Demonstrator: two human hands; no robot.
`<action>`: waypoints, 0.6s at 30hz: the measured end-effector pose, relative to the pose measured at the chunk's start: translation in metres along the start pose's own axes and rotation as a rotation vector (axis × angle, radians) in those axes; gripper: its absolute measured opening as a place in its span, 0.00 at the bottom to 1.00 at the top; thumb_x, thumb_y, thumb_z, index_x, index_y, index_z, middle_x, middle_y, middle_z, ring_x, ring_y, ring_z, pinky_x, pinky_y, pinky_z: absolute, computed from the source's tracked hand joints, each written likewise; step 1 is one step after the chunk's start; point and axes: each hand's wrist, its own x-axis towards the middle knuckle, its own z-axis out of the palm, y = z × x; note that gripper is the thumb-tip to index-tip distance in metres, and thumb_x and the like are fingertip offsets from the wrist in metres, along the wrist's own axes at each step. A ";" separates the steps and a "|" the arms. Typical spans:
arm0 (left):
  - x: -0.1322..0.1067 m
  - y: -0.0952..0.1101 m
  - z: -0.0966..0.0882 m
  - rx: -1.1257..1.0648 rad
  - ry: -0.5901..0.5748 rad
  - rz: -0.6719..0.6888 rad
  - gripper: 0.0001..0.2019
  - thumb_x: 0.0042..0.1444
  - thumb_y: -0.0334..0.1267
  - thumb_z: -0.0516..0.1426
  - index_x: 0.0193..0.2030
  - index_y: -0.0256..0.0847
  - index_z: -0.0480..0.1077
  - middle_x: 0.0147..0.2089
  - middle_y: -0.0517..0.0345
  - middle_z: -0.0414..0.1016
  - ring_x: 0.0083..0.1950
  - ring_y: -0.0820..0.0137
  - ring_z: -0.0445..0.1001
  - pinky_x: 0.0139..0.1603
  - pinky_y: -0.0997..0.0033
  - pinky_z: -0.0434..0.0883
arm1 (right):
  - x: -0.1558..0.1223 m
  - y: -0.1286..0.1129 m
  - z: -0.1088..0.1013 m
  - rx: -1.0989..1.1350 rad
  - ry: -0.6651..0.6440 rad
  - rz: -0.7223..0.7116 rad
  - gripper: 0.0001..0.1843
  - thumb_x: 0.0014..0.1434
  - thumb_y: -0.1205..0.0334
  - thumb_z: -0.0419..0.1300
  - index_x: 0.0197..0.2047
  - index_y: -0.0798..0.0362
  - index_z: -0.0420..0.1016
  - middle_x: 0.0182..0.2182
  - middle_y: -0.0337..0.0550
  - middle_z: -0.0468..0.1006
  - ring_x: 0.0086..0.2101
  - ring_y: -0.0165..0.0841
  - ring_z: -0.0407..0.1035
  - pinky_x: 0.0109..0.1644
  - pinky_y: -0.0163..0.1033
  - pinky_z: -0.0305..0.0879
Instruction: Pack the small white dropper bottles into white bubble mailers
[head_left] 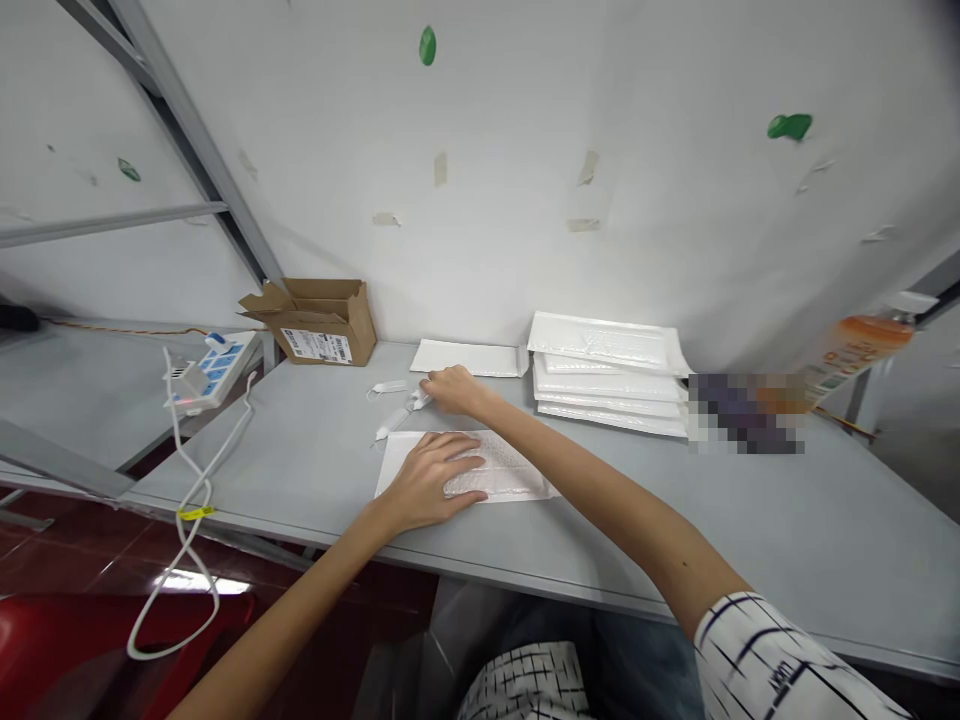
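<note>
My left hand (431,478) lies flat with fingers spread on a white bubble mailer (510,480) near the front of the grey table (750,520). My right hand (450,388) reaches past it and its fingers are closed on a thin white strip (401,415) lying on the table. A second curled white strip (386,387) rests just left of that hand. Another flat white mailer (469,357) lies against the wall behind my right hand.
A stack of white mailers (607,375) sits at the back right. An open cardboard box (319,320) stands at the back left. A power strip (214,370) with white cables (187,510) hangs off the left table edge. An orange bottle (855,355) lies at far right.
</note>
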 end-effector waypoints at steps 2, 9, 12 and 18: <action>0.002 0.000 -0.001 0.009 -0.043 -0.028 0.15 0.57 0.47 0.62 0.49 0.44 0.77 0.57 0.52 0.75 0.58 0.56 0.72 0.54 0.54 0.67 | -0.012 0.008 -0.008 0.027 0.033 0.046 0.14 0.64 0.69 0.51 0.51 0.59 0.72 0.48 0.56 0.78 0.47 0.43 0.73 0.42 0.41 0.65; 0.021 0.005 0.008 0.003 -0.104 -0.042 0.14 0.60 0.50 0.60 0.47 0.46 0.78 0.56 0.53 0.75 0.57 0.59 0.71 0.53 0.58 0.66 | -0.117 0.052 -0.030 0.503 0.286 0.255 0.15 0.67 0.63 0.53 0.53 0.59 0.70 0.35 0.46 0.80 0.36 0.35 0.73 0.38 0.36 0.60; 0.039 0.017 0.019 0.009 -0.136 -0.021 0.16 0.60 0.51 0.59 0.49 0.47 0.76 0.55 0.53 0.74 0.56 0.59 0.70 0.52 0.59 0.65 | -0.190 0.067 -0.021 0.495 0.316 0.326 0.11 0.65 0.61 0.54 0.46 0.56 0.73 0.31 0.43 0.79 0.31 0.35 0.71 0.34 0.35 0.58; 0.088 0.046 0.050 0.106 -0.167 -0.047 0.29 0.55 0.61 0.58 0.54 0.41 0.73 0.46 0.47 0.71 0.48 0.58 0.70 0.47 0.56 0.65 | -0.301 0.081 0.014 0.092 0.272 0.605 0.16 0.64 0.65 0.51 0.53 0.58 0.70 0.39 0.50 0.78 0.33 0.37 0.70 0.30 0.37 0.51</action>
